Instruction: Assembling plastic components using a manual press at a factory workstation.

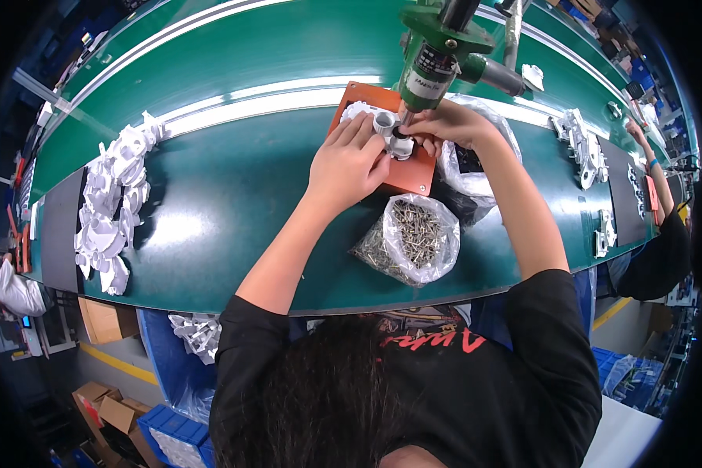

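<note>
Taking the orange block (408, 182) as our landmark, we saw the white plastic part (401, 148) lying on its top, the part's long axis appearing to slant from the block's far left corner toward its right edge. The green tool (429, 78) came down over the block from its far right, its tip close above the part's right end.

Our left hand (349, 158) reached in over the block's near left edge, loosely curled, fingers laid across the part and thumb bent in at its near side, so we judged that it had hold of it. Our right hand (447, 127) came over the block's right edge, fingers drawn together beside the tip; we could not tell whether they pinched anything. The part lay ahead and rightward of the left hand, leftward of the right, and the right hand was nearer the tip.

Just off the block's near edge sat an unsealed bag of screws (420, 232); beyond its right edge, another clear bag (469, 182).
</note>
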`<state>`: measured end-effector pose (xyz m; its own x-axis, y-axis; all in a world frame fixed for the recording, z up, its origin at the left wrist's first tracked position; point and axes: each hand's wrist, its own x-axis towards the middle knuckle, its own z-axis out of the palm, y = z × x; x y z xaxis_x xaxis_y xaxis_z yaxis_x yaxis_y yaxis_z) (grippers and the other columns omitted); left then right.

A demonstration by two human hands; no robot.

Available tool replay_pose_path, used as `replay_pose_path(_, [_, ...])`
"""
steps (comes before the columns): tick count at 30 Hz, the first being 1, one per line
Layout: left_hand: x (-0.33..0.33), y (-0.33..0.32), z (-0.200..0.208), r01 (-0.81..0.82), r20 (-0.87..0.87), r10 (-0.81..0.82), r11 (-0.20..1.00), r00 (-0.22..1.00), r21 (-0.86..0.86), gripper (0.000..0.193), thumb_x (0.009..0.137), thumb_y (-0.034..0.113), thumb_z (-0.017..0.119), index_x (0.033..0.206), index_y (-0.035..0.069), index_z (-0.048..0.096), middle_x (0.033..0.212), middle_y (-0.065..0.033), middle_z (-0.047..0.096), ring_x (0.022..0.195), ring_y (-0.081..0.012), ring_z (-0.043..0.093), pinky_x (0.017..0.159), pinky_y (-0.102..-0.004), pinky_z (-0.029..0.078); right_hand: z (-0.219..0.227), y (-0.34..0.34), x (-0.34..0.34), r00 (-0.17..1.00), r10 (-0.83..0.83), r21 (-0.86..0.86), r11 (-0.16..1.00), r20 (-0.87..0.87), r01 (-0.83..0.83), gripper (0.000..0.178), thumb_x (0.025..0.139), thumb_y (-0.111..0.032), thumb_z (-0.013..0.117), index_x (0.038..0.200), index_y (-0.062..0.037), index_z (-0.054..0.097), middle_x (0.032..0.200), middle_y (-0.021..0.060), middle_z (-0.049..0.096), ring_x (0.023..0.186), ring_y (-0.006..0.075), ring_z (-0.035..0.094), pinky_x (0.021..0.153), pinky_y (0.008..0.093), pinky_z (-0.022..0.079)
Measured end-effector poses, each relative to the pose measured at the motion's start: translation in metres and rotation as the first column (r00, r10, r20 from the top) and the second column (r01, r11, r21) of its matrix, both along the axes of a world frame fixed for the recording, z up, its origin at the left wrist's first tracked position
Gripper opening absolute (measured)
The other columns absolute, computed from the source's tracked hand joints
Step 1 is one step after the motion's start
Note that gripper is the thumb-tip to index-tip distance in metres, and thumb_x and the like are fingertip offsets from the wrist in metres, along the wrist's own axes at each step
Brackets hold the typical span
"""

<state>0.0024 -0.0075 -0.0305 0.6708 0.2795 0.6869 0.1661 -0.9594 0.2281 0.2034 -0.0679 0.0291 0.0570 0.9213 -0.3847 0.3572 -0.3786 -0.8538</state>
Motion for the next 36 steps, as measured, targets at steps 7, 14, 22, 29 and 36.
replay_pose_path(7, [0.000, 0.000, 0.000, 0.002, 0.007, -0.002, 1.000, 1.000, 0.004, 0.018, 0.075, 0.018, 0.063, 0.082, 0.003, 0.057, 0.110, -0.0210, 0.060, 0.109, -0.0335, 0.056, 0.096, -0.0416, 0.043, -0.004, 0.003, 0.007, 0.997, 0.063, -0.002, 0.998, -0.044, -0.063, 0.016, 0.087, -0.017, 0.061, 0.080, -0.0044, 0.056, 0.061, 0.0030, 0.053, 0.044, 0.0111, 0.055, 0.037, 0.0225, 0.041])
replay_pose_path(14, [0.001, 0.000, 0.000, 0.002, -0.003, -0.002, 1.000, 1.000, 0.005, 0.018, 0.075, 0.018, 0.063, 0.081, 0.003, 0.056, 0.111, -0.0198, 0.060, 0.108, -0.0328, 0.056, 0.096, -0.0414, 0.043, 0.004, 0.013, 0.012, 0.986, 0.165, -0.103, 0.982, 0.035, -0.160, 0.019, 0.086, -0.020, 0.061, 0.082, -0.0026, 0.056, 0.060, 0.0035, 0.054, 0.045, 0.0135, 0.056, 0.039, 0.0248, 0.043])
replay_pose_path(22, [0.001, -0.001, 0.002, -0.004, 0.008, 0.004, 1.000, 1.000, 0.011, 0.016, 0.075, 0.017, 0.063, 0.082, 0.004, 0.057, 0.110, -0.0192, 0.061, 0.108, -0.0327, 0.057, 0.095, -0.0416, 0.044, 0.007, 0.004, 0.014, 0.990, 0.120, -0.041, 0.992, -0.079, -0.123, 0.016, 0.086, -0.018, 0.059, 0.082, -0.0032, 0.056, 0.065, 0.0050, 0.057, 0.046, 0.0142, 0.057, 0.041, 0.0240, 0.043])
replay_pose_path(29, [0.000, 0.002, -0.004, -0.027, 0.051, 0.026, 0.999, 0.998, 0.029, 0.012, 0.073, 0.016, 0.063, 0.079, 0.006, 0.059, 0.107, -0.0215, 0.062, 0.105, -0.0333, 0.059, 0.094, -0.0421, 0.045, 0.020, -0.002, 0.087, 0.935, -0.202, 0.542, 0.771, -0.291, 0.335, 0.019, 0.090, -0.021, 0.052, 0.095, -0.0040, 0.058, 0.075, 0.0037, 0.058, 0.063, 0.0106, 0.054, 0.053, 0.0246, 0.043])
replay_pose_path(36, [0.004, 0.001, -0.005, -0.019, 0.095, 0.016, 0.999, 0.995, 0.036, 0.011, 0.073, 0.018, 0.062, 0.076, 0.008, 0.059, 0.106, -0.0234, 0.062, 0.104, -0.0353, 0.059, 0.093, -0.0423, 0.045, 0.172, 0.080, 0.159, 0.385, -0.187, 0.330, 0.268, -0.904, 0.905, 0.025, 0.090, -0.034, 0.059, 0.096, -0.0089, 0.057, 0.080, 0.0022, 0.060, 0.068, 0.0157, 0.058, 0.065, 0.0302, 0.051])
